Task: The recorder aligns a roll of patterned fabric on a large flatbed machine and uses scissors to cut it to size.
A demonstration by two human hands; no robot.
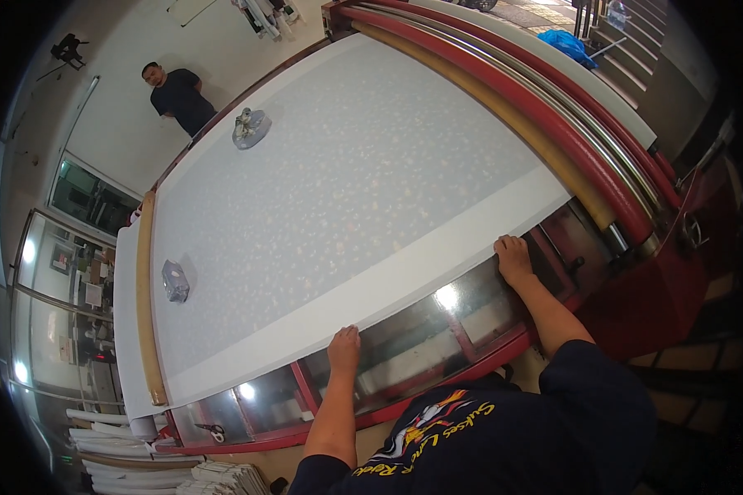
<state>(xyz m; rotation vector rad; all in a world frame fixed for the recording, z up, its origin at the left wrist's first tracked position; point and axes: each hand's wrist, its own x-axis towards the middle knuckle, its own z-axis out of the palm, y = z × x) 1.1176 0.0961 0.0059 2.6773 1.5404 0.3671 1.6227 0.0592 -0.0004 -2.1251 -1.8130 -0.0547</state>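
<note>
A large pale sheet with a faint speckled pattern (330, 190) and a plain white border lies stretched over the red-framed machine table (470, 346). My left hand (344, 346) grips the sheet's near edge at the middle, fingers curled on it. My right hand (513, 260) holds the same edge farther right, near the rollers. Two wrapped weights rest on the sheet, one toward the back (250, 128), the other at the left (175, 280). Black-handled scissors (210, 431) lie below the sheet's edge at the lower left.
A brown cardboard roll (149, 297) runs along the left side; red and steel rollers (578, 132) line the right. A person in a dark shirt (182, 99) stands behind the table. Stacked white rolls (107, 478) are at lower left, stairs (636, 41) and a blue bag (567, 48) at back right.
</note>
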